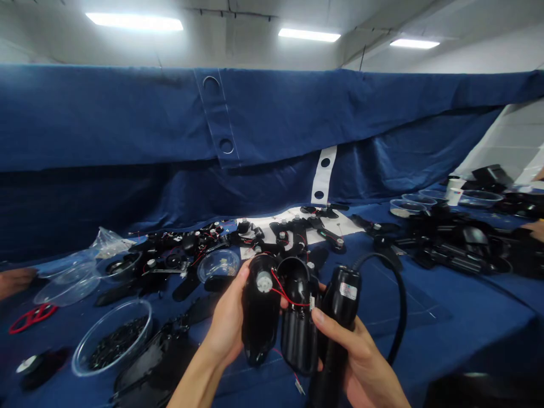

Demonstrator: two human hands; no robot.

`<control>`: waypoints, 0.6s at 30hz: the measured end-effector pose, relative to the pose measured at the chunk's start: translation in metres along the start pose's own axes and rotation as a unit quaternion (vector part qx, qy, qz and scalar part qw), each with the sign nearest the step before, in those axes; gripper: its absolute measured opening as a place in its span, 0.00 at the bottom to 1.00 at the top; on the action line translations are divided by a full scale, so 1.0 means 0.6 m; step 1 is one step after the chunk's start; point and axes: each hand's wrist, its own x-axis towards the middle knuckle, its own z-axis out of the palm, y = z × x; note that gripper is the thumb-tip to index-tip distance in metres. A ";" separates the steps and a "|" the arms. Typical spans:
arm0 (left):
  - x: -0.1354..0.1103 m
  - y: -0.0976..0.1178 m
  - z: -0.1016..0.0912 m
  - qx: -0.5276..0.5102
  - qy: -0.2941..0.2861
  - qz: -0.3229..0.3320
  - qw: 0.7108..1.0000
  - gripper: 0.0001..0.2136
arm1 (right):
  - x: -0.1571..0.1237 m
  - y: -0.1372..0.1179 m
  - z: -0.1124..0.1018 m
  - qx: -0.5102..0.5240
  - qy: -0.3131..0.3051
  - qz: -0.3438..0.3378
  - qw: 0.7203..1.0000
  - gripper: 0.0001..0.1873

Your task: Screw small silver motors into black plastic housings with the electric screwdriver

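Note:
My left hand point(227, 328) is closed around a black plastic housing half point(260, 317) with a small silver motor and red wires showing inside. A second black shell point(297, 328) hangs joined to it by the wires, resting between both hands. My right hand point(361, 362) grips a black electric screwdriver point(340, 306) with a white label, its thick black cable point(397, 300) looping up and to the right. Both hands are low in the middle, above the blue cloth of the table point(446, 328).
A clear bowl of small dark screws point(113, 343) sits at left, near red scissors point(32, 316) and empty clear bowls point(219, 265). Piles of black parts point(178, 255) and motors lie behind. Another person's hand point(15, 280) shows at far left; more parts point(459, 243) lie right.

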 end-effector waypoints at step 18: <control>-0.012 -0.017 -0.057 0.011 -0.171 -0.023 0.985 0.22 | -0.030 0.015 0.051 -0.017 0.003 -0.169 0.986 0.36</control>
